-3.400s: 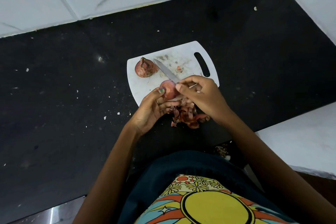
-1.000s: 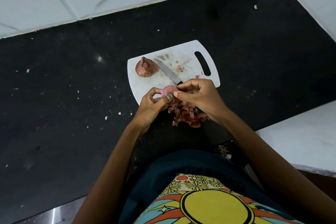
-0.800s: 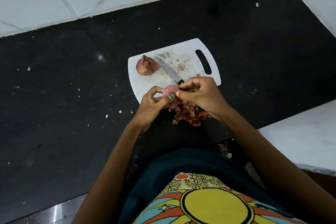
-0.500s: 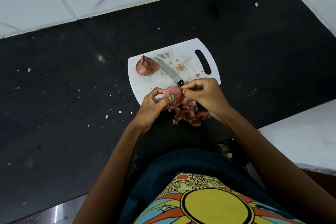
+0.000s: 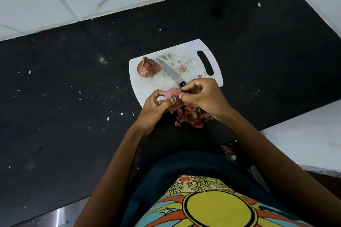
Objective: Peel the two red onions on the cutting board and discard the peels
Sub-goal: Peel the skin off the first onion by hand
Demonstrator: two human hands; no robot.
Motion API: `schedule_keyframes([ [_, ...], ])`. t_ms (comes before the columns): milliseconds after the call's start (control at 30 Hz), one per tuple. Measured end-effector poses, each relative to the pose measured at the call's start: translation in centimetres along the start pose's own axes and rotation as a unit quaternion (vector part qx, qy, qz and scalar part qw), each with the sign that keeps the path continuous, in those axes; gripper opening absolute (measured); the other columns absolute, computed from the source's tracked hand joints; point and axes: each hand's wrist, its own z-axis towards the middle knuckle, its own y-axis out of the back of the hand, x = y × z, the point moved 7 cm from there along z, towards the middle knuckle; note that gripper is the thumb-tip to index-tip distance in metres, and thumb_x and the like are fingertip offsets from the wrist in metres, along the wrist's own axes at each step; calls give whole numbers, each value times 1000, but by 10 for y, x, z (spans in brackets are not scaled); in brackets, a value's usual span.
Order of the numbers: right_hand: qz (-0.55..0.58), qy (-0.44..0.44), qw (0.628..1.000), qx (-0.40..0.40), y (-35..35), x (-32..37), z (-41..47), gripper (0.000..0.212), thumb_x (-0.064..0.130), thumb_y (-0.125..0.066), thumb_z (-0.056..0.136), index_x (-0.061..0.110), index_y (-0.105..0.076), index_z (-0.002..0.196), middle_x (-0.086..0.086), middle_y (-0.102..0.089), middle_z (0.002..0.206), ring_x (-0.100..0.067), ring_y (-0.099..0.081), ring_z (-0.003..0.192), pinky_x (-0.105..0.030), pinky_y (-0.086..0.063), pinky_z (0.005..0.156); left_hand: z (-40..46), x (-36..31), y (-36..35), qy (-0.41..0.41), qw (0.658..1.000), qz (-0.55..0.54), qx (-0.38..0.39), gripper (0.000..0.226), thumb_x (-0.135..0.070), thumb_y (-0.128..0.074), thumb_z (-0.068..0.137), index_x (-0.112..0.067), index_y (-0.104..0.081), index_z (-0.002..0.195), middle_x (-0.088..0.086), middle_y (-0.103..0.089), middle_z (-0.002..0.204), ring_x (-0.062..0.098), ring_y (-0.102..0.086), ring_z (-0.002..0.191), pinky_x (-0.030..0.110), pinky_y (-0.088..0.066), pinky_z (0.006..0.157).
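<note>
Rotated slightly, onion sits between both hands' fingers

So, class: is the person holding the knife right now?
No: the knife lies on the cutting board, while the left hand and right hand both hold the peeled onion.

Both hands pinch a peeled onion; unpeeled onion on board.
</note>
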Motion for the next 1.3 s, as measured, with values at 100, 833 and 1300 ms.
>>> schedule_keyframes([
  [100,0,-1,1000,1,0,-2,0,18,4,-78,72,6,-73,89,-1,-72,82,-9,-68,73,-25,-57,73,0,2,2,-1,1000,1,-2,30,-28,-69,71,-13,-54,92,5,-74,83,20,-68,83,38,-51,93],
  [833,-38,108,993,-5,-6,14,-8,16,12,-77,78,9,-68,91,5,-64,99,-10,-68,87,-22,-56,78,1,1,4,-9,999,-7,-30,30,-29,-68,75,-16,-59,102,4,-74,92,22,-69,95,25,-52,83],
  [1300,57,-38,997,40,-19,-10,-2,10,13,-55,95,7,-58,102,-12,-56,105,-19,-61,93,-22,-57,73,2,0,3,-3,1000,-2,-20,36,-31,-69,75,-15,-57,106,9,-73,97,22,-69,95,29,-52,87],
])
